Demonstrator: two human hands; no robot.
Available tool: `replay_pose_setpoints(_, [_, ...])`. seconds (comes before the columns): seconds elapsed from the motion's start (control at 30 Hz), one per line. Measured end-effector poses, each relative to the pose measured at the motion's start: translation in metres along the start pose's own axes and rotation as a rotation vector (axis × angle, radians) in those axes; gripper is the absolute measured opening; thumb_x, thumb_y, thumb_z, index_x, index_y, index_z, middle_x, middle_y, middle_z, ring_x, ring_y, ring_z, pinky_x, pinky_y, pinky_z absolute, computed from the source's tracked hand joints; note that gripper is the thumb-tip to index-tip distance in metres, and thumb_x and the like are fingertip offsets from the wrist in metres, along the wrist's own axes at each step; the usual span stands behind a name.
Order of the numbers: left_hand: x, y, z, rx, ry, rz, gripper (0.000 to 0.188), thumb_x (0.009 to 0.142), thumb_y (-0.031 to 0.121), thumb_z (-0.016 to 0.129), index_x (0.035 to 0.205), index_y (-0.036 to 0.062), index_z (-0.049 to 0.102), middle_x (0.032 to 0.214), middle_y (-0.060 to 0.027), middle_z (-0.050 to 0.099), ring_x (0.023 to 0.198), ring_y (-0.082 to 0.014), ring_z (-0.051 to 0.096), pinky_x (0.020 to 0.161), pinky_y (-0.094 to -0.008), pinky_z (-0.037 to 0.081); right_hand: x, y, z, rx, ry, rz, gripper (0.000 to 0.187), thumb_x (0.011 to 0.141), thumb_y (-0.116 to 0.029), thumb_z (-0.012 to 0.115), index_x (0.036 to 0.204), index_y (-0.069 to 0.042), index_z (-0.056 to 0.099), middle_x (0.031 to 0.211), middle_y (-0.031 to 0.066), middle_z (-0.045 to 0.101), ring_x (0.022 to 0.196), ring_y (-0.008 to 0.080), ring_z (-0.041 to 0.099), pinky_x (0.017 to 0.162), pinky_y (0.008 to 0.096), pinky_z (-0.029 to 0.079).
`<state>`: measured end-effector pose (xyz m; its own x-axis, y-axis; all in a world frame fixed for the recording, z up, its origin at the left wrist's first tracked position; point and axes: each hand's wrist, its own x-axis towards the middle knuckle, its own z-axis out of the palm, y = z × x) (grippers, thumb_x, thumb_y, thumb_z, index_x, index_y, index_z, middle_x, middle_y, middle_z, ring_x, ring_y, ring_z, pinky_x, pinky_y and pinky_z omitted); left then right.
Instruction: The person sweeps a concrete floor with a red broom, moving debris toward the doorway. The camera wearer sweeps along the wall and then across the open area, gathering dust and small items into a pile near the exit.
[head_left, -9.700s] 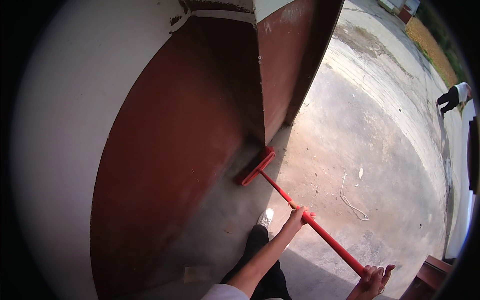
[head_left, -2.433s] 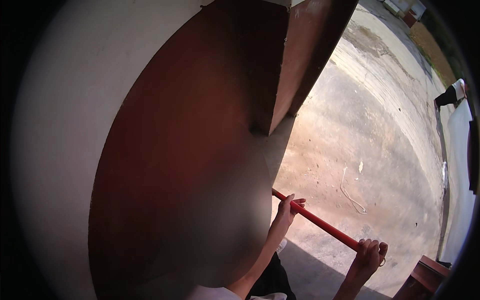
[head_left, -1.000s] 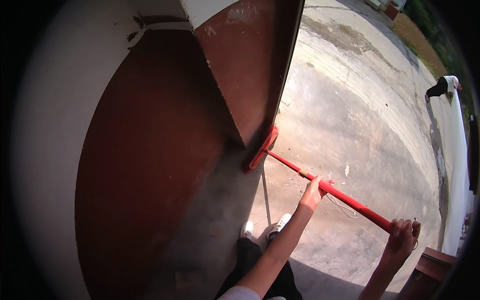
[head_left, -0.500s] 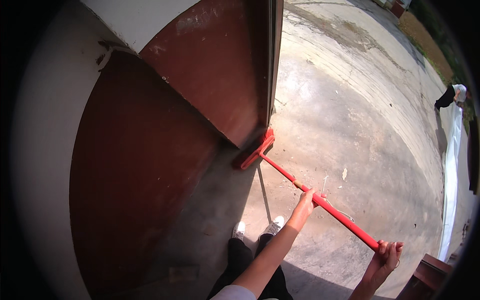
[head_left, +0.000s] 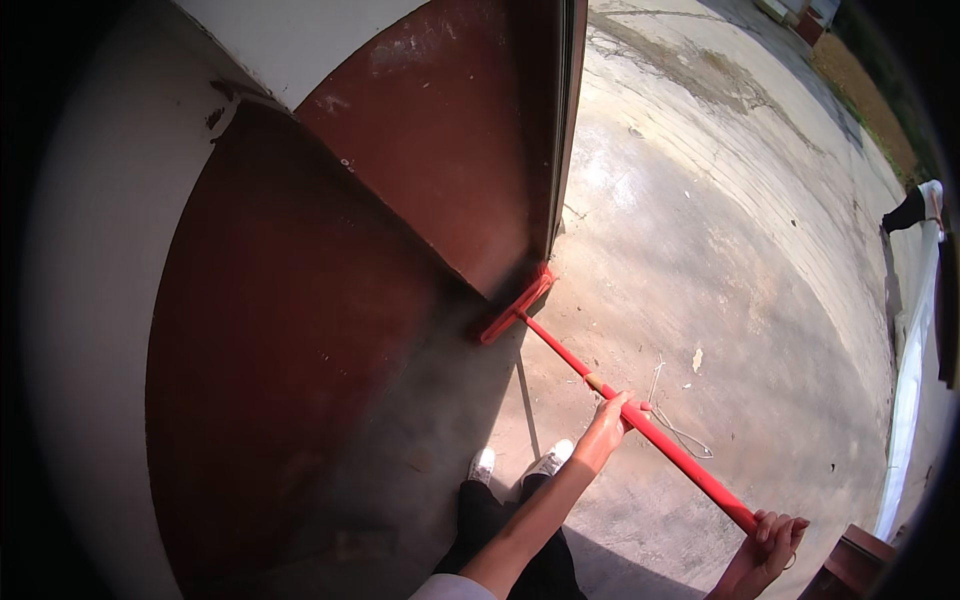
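Note:
A red broom [head_left: 690,468] slants from the lower right toward the wall corner. Its red head [head_left: 516,306] rests on the floor against the foot of the dark red wall base, partly in shadow. My left hand [head_left: 612,425] is closed round the middle of the handle, just below a yellowish band. At the handle's upper end, my right hand [head_left: 772,545] wraps its fingers round the tip. A thin pale cord [head_left: 685,432] is on the floor beside the handle, and small bits of debris [head_left: 697,358] are scattered near it.
White walls with a dark red lower part [head_left: 270,350] stand to the left and end in a corner edge. My white shoes [head_left: 482,465] are below the broom head. At the far right a person [head_left: 910,208] bends by a long white sheet [head_left: 908,420]. A brown object [head_left: 850,565] stands lower right.
The broom head has turned slightly, its bristles pressed closer to the wall corner. Both hands keep their grip, my right a little lower. The view has shifted slightly.

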<state>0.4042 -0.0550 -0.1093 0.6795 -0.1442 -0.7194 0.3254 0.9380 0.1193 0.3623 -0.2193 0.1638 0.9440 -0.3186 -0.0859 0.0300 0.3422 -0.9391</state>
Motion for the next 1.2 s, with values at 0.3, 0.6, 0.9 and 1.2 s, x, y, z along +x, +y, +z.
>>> replay_pose_setpoints(0.3, [0.014, 0.003, -0.031, 0.036, 0.128, 0.015, 0.021, 0.078, 0.019, 0.044, 0.087, -0.0002, 0.044, 0.075, -0.0172, 0.058, 0.054, -0.0201, 0.055, 0.053, -0.0314, 0.048, -0.011, 0.015, 0.035, -0.100, 0.047, 0.055, 0.006, 0.079, -0.006, 0.047, 0.074, -0.010, 0.046, 0.056, -0.0003, 0.034, 0.055, 0.0108, 0.036, 0.073, 0.0303, 0.035])
replay_pose_setpoints(0.6, [-0.061, 0.006, 0.021, -0.117, -0.069, 0.042, 0.019, 0.078, 0.022, 0.048, 0.084, 0.0043, 0.044, 0.083, -0.0161, 0.056, 0.060, -0.0167, 0.055, 0.061, -0.0288, 0.045, -0.018, -0.049, 0.049, 0.077, -0.070, -0.067, 0.015, 0.078, -0.005, 0.047, 0.066, -0.013, 0.047, 0.053, -0.0015, 0.031, 0.055, 0.0145, 0.037, 0.072, 0.0358, 0.036])
replay_pose_setpoints(0.9, [0.002, 0.050, -0.021, -0.075, 0.081, 0.111, 0.016, 0.078, 0.019, 0.049, 0.078, 0.0055, 0.040, 0.082, -0.0184, 0.054, 0.051, -0.0138, 0.048, 0.054, -0.0258, 0.043, -0.019, 0.005, 0.073, -0.049, -0.060, 0.015, 0.010, 0.079, -0.007, 0.048, 0.071, -0.010, 0.042, 0.054, 0.0000, 0.031, 0.056, 0.0123, 0.035, 0.072, 0.0321, 0.035])
replay_pose_setpoints(1.2, [-0.041, 0.040, 0.051, -0.100, -0.094, 0.144, 0.017, 0.077, 0.019, 0.050, 0.081, 0.0047, 0.042, 0.078, -0.0167, 0.054, 0.059, -0.0158, 0.052, 0.059, -0.0284, 0.044, 0.018, -0.038, 0.038, 0.001, -0.272, -0.094, 0.009, 0.078, -0.007, 0.048, 0.073, -0.009, 0.041, 0.056, -0.0004, 0.030, 0.052, 0.0090, 0.031, 0.070, 0.0277, 0.034])
